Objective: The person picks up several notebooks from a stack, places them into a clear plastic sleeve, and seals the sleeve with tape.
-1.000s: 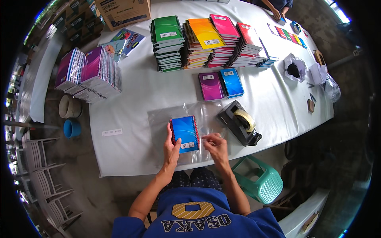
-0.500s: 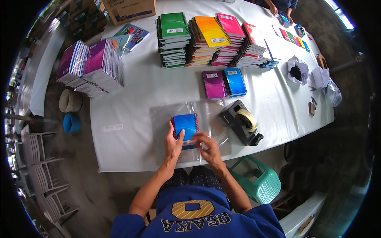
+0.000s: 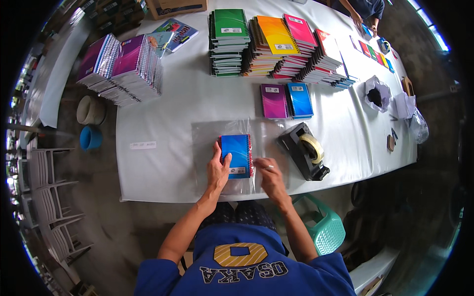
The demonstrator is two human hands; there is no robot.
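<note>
A small stack of spiral notebooks with a blue cover (image 3: 235, 150) on top and red binding along its right side lies on a transparent plastic sheet or bag (image 3: 205, 133) near the table's front edge. My left hand (image 3: 217, 170) grips the stack by its left side, thumb on the blue cover. Just right of the binding is my right hand (image 3: 270, 176), its fingers curled together toward the stack's edge. Whatever it pinches, if anything, is too small to make out. A black tape dispenser (image 3: 303, 153) stands to the right of that hand.
Beyond the stack lie a purple notebook (image 3: 274, 101) and a blue notebook (image 3: 299, 100). Tall piles of green notebooks (image 3: 228, 44) and other colours stand behind. Wrapped purple notebooks (image 3: 133, 69) sit at left. A co-worker's hand (image 3: 358, 19) shows at far right. A green stool (image 3: 326, 229) stands below.
My right hand has moved from the lower part of the blue cover out to the right of the binding. The left hand keeps its hold; the view has shifted slightly.
</note>
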